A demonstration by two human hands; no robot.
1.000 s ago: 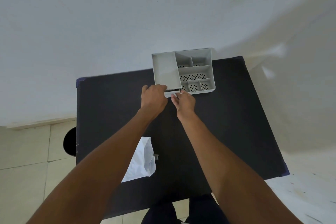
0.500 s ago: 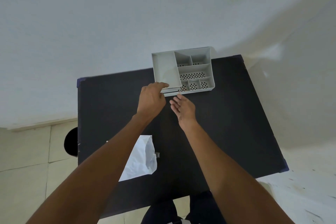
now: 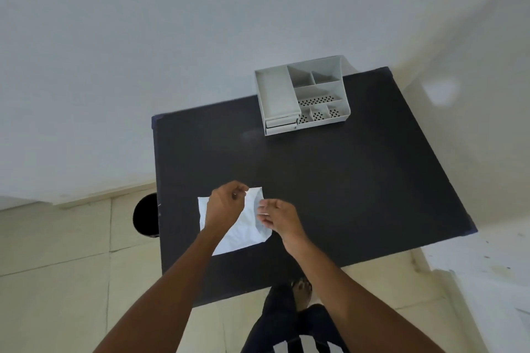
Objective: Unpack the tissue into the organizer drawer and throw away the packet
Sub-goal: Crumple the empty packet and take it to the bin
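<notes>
Head view: nearest the camera, two bare forearms reach forward over the near edge of the black counter (image 3: 358,180), with dark trousers and a foot visible below on the tiled floor (image 3: 57,281). Both hands meet at the white tissue packet (image 3: 243,233), which lies flat on the near-left part of the counter. The left hand (image 3: 225,205) sits on top of the packet with its fingers curled inward near the packet's far edge; whether it actually pinches the wrapper cannot be told. The right hand (image 3: 279,216) rests at the packet's right edge, fingers loosely bent and touching the white material, not clearly closed around it. To the left of the counter, a round black bin (image 3: 146,216) stands on the floor, partly hidden by the counter's side. Farther back, well apart from the hands, the grey organizer (image 3: 301,94) stands at the far edge of the counter against the white wall (image 3: 143,37). Its top is split into open compartments, some with perforated bottoms, and small drawers (image 3: 281,125) are stacked on its front left.
</notes>
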